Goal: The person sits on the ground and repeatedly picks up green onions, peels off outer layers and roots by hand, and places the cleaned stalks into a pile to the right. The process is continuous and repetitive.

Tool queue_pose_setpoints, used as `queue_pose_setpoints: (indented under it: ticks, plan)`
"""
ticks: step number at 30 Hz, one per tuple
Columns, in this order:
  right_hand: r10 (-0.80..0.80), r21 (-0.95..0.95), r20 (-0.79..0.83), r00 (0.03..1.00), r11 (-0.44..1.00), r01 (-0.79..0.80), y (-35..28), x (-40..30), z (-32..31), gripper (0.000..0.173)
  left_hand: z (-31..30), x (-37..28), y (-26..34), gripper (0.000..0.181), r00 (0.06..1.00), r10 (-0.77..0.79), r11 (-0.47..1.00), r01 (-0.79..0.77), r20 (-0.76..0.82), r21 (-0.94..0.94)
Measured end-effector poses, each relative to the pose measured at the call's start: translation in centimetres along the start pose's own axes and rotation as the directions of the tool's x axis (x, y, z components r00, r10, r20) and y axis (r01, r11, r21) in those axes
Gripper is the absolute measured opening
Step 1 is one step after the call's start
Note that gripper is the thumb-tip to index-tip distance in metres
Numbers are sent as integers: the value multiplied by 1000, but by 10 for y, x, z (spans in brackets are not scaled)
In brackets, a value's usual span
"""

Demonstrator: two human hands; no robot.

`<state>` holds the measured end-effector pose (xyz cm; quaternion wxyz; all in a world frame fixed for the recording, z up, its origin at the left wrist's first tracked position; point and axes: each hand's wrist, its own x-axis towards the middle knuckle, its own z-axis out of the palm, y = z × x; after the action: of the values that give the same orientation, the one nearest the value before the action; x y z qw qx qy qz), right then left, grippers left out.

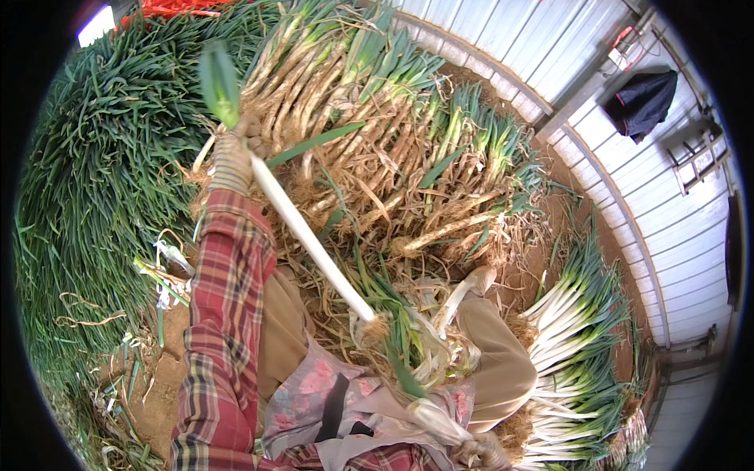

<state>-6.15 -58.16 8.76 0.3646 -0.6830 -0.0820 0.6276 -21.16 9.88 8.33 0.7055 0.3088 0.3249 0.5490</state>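
Note:
My left hand point(235, 154), in a striped glove, is raised at upper left and grips a long green onion point(312, 238) near its leaves. Its smooth white stalk slants down to the right, with the root tuft point(376, 327) over my lap. At the bottom edge my right hand point(482, 454), also gloved and partly cut off, holds a pale stripped onion sheath point(435, 419) with a green leaf trailing from it. Loose leaves and peelings point(406, 329) lie between my knees. A floral apron point(312, 388) covers my lap.
Unpeeled, soil-stained onions point(377, 141) lie heaped ahead. White-stalked, cleaner onions point(559, 353) are laid in a row to the right. A large mass of green leaves point(100, 153) fills the left. Beyond stands a white panel wall point(565, 41) with a dark garment point(645, 100).

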Motion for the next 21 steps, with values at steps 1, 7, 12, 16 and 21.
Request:
queue_pose_setpoints:
  ticks: [1, 7, 12, 16, 21]
  plan:
    - [68, -195, -60, 996, 978, -79, -10, -5, -14, 43, -6, 8, -3, 19, 1000, 14, 1000, -14, 11, -10]
    - [-649, -935, -148, 746, 337, 108, -134, 100, 11, 69, 67, -12, -58, 18, 984, -91, 990, 73, 154, 121]
    - [-488, -377, -115, 865, 827, 417, -152, 148, 33, 58, 213, -91, -122, 20, 859, -301, 949, 229, 414, 215]
    - [-627, -182, -539, 563, 739, 648, -131, 122, -3, 33, 332, -195, -154, 39, 500, -233, 946, -83, 834, 314]
    - [-108, 107, -926, 363, 844, 525, -58, 99, -145, 18, 292, -169, -279, 39, 635, -353, 809, -161, 687, 565]
